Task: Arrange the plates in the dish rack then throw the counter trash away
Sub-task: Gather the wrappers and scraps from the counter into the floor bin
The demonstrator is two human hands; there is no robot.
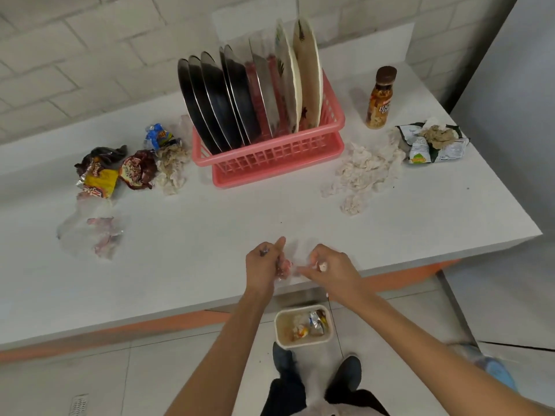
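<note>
Left hand (264,265) and right hand (329,267) pinch clear plastic wrapper (292,267), bunching it (likely) for trash bin (280,318) below; plates (240,94) already racked.

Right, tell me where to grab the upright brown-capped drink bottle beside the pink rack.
Wrap the grip round the labelled middle of the brown-capped plastic drink bottle, coming from the near side. It stands upright and round, apart from the pink plastic dish rack on its left; crumpled white tissues lie low in front.

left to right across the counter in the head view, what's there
yellow snack wrapper, blue crumpled wrapper, pink plastic dish rack, brown-capped drink bottle, green-and-white packet
</note>
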